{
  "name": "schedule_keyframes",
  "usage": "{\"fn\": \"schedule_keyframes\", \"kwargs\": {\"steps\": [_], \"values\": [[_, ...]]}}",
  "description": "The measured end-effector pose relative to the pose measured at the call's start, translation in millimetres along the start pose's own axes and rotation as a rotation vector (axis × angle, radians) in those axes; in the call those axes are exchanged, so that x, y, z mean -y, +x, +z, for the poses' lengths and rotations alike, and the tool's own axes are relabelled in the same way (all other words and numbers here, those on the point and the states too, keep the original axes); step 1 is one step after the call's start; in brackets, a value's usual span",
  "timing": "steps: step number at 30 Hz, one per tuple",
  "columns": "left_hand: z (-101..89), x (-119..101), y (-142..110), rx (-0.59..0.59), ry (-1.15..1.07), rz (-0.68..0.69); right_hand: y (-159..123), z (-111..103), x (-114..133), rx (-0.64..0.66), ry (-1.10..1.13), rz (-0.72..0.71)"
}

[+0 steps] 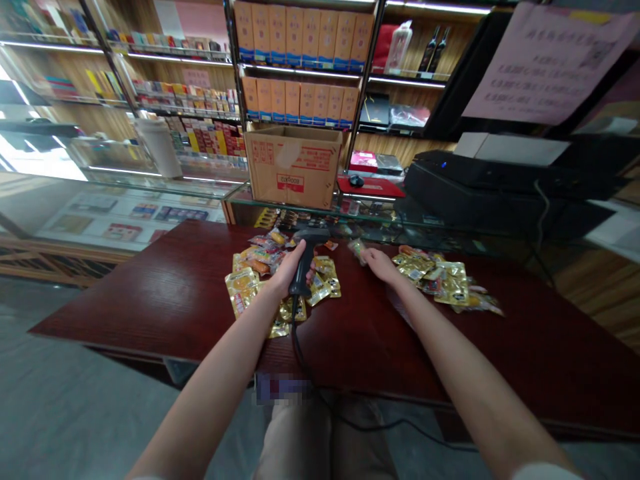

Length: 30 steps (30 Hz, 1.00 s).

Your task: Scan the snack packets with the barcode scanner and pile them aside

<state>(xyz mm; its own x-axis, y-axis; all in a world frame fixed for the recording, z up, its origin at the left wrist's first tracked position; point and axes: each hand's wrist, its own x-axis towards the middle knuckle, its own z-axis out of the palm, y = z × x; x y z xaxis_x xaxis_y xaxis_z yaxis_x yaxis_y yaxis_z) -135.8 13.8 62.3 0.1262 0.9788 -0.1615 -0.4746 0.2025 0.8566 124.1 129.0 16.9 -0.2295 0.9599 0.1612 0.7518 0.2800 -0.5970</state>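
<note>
My left hand is wrapped round the handle of a black barcode scanner, whose head points away from me to the right. The scanner is above a pile of gold foil snack packets and clear-wrapped sausages. In my right hand a small, shiny snack packet is pinched, blurred and out in front of the scanner. Right of that hand lies a second pile of gold packets and wrapped snacks.
The dark red wooden table carries both piles. A scanner cable hangs over its front edge. Behind stand a glass counter, an open cardboard box, a mouse and a black printer-like machine. Stocked shelves line the wall.
</note>
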Motion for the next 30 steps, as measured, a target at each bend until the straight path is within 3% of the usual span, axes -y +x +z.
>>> {"fn": "schedule_keyframes", "kwargs": {"steps": [4,7,23,30], "values": [[5.8,2.1,-5.4,0.076,0.020,-0.052,-31.3,-8.0,-10.8,-0.043,0.538,0.006],[11.6,3.0,-10.6,0.126,0.026,-0.097,-41.2,-9.6,-8.6,-0.032,0.670,0.015],[21.7,15.3,-13.5,0.329,0.108,-0.203,-33.6,-4.0,-4.6,0.076,0.643,0.071],[15.0,29.9,1.2,0.356,0.167,-0.190,-30.8,-1.3,-5.8,-0.010,0.703,0.137]]}}
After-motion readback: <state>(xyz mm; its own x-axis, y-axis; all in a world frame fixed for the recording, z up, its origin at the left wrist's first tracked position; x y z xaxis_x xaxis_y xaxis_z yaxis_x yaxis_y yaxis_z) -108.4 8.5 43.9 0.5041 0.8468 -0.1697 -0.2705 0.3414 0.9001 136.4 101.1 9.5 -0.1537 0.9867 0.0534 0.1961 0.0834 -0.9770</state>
